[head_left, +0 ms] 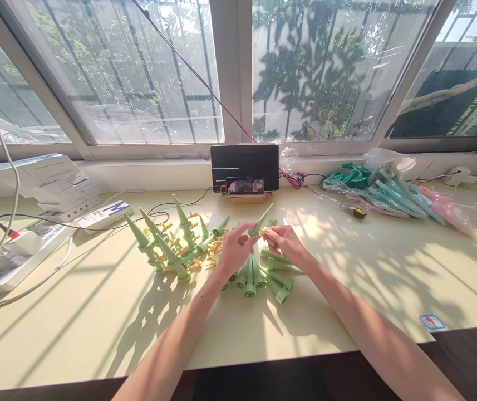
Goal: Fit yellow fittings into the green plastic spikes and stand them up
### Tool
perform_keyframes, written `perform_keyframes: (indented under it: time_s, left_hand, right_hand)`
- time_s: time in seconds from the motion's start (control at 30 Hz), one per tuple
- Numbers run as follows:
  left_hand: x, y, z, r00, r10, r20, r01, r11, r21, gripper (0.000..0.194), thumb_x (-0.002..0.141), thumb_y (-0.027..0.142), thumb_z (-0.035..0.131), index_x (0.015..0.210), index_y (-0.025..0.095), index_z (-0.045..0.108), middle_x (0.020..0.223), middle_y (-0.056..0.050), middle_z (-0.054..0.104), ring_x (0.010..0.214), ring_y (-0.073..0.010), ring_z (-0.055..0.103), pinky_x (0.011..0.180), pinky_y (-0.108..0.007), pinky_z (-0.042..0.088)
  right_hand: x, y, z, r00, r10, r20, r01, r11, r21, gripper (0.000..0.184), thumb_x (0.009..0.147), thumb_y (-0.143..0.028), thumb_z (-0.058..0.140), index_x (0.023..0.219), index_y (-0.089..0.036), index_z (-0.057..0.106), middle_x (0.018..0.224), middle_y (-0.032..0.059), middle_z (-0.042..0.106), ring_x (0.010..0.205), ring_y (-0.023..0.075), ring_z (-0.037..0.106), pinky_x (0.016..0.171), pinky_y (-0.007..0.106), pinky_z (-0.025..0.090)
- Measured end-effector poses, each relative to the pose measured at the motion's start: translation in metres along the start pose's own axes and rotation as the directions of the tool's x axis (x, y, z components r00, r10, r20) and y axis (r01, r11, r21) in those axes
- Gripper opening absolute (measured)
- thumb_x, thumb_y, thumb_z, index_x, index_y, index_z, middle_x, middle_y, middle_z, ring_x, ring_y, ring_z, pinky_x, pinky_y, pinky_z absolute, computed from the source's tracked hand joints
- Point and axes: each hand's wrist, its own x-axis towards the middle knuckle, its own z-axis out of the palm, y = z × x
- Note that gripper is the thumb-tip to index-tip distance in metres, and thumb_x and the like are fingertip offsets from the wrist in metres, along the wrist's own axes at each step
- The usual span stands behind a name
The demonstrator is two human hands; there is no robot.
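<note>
My left hand [238,245] is closed round a pale green plastic watering spike [262,219], its tip pointing up and to the right. Close beside it, my right hand [284,242] pinches a small yellow valve [263,230] at the spike's wide end; the fingers partly hide it. Below the hands several loose green spikes [249,284] lie fanned out, their threaded open ends toward me. To the left stand several green spikes [171,256] with yellow valves fitted, some upright and some tilted. A heap of loose yellow valves [213,257] is partly covered by my left hand.
A dark tablet [244,159] leans at the window with a phone [245,185] before it. Plastic-wrapped green and pink pieces [401,195] lie at the back right. White boxes [50,181], a power strip [25,253] and cables occupy the left. The table's front edge [271,361] is near me.
</note>
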Motion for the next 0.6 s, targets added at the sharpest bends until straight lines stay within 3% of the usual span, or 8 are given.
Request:
perform_keyframes:
  time_s: [0.23,0.6]
  left_hand:
    - [-0.0006,0.0018,0.0003,1.0,-0.019,-0.011,0.02,1.0,0.006,0.038,0.08,0.037,0.066,0.114,0.02,0.065,0.051,0.005,0.056,0.045,-0.0103,0.054,0.046,-0.021,0.043]
    - [-0.0005,0.0021,0.0008,0.999,0.009,-0.049,-0.004,0.994,0.105,0.039,0.079,0.041,0.065,0.111,0.018,0.067,0.044,0.008,0.043,0.04,-0.0094,0.041,0.045,-0.023,0.037]
  right_hand:
    - [0.0013,0.0016,-0.0002,1.0,0.005,-0.003,-0.005,0.996,0.088,0.035,0.083,-0.042,0.06,0.06,-0.016,0.053,0.051,-0.0075,0.033,0.038,0.0053,0.034,0.04,0.023,0.021]
    - [-0.0002,0.0009,0.0003,0.996,-0.047,-0.08,0.046,0.999,-0.018,0.031,0.083,-0.039,0.06,0.064,-0.014,0.061,0.049,-0.0046,0.043,0.04,0.0068,0.037,0.041,0.023,0.025]
